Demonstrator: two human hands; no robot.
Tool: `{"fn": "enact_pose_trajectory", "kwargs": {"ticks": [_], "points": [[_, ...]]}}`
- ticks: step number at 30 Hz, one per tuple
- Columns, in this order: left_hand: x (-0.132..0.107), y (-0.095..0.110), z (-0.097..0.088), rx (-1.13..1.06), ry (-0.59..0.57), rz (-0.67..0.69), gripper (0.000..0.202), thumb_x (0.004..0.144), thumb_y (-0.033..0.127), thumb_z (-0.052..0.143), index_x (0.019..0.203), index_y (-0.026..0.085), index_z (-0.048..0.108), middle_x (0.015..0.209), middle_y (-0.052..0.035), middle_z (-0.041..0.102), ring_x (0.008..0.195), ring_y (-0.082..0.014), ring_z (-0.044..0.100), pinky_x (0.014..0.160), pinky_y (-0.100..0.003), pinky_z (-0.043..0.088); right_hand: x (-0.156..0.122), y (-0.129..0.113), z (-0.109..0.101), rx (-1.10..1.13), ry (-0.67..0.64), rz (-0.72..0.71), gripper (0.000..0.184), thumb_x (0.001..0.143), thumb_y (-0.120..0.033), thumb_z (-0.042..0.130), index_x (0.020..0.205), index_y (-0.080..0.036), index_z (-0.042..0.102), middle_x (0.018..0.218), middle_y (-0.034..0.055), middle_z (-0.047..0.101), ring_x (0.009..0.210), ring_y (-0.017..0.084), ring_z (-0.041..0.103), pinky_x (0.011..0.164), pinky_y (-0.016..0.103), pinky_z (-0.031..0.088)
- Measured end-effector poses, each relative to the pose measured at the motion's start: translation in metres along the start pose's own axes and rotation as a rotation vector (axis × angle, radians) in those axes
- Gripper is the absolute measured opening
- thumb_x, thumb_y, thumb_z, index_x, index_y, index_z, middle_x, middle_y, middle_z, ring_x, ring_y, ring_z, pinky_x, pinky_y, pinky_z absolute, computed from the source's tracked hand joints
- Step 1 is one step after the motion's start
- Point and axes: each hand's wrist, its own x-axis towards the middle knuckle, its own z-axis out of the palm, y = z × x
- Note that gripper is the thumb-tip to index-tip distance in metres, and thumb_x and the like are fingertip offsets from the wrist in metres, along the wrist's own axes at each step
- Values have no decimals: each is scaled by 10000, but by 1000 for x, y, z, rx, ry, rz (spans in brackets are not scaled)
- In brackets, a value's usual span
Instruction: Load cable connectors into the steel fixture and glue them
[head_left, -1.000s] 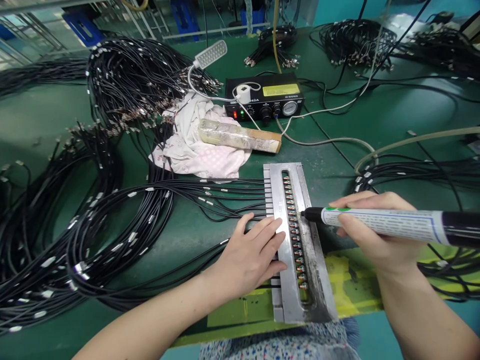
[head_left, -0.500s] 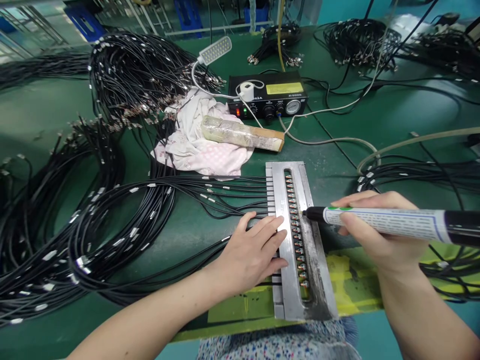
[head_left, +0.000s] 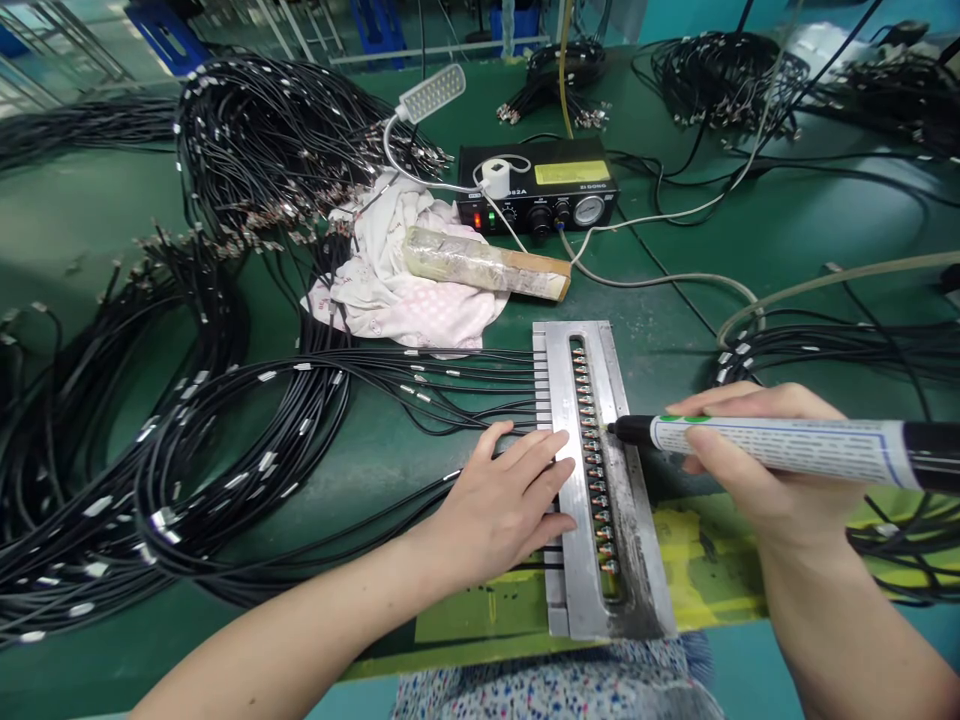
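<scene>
A long metal fixture [head_left: 564,375] lies on the green bench, with a row of small cable connectors [head_left: 589,455] seated in its slot. Black cables [head_left: 465,385] run into it from the left. My left hand [head_left: 504,505] lies flat with fingers spread on the cables and the fixture's left edge. My right hand [head_left: 757,470] grips a white dispensing syringe [head_left: 780,448] held sideways. Its black tip touches the connector row about halfway down the slot.
Large bundles of black cables [head_left: 187,440] cover the bench at left and back. A black dispenser controller [head_left: 544,190] stands at the back, beside a white cloth [head_left: 397,290], a wrapped block [head_left: 484,268] and a small gooseneck lamp [head_left: 431,95]. More cables [head_left: 825,345] and hoses lie at right.
The view has shifted slightly. The syringe tip has stayed near the middle of the connector row, and my left hand has not moved on the fixture.
</scene>
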Motion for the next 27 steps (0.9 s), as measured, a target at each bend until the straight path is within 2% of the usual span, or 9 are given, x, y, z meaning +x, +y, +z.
{"fn": "enact_pose_trajectory", "kwargs": {"ticks": [4,10,15,27], "points": [[0,0,1,-5,17,2,363,921,367,428,1177,115,476,1295,-161,490,1197,-275,450,980,-504,292,0,2,0,4,2,-9,249,651,-67,681,783,-254,583,667,-7,649,625,210,636,534,384,540],[1,-1,1,-10,15,3,362,927,373,409,1176,119,475,1299,-163,488,1211,-280,430,968,-507,300,2,5,-2,60,53,-137,269,612,-7,675,791,-187,588,642,-11,639,599,195,644,494,338,528],[0,0,1,-5,24,2,369,935,364,395,1207,120,445,1302,-154,492,1226,-263,417,975,-496,294,0,2,-4,34,3,-98,225,632,-35,672,776,-179,577,692,3,657,611,176,644,511,326,527],[-1,-1,2,-20,44,0,345,929,358,414,1161,110,475,1302,-151,497,1227,-263,418,985,-499,289,0,3,0,18,1,-54,209,643,-54,674,749,-191,557,714,3,663,625,166,642,535,324,529]]}}
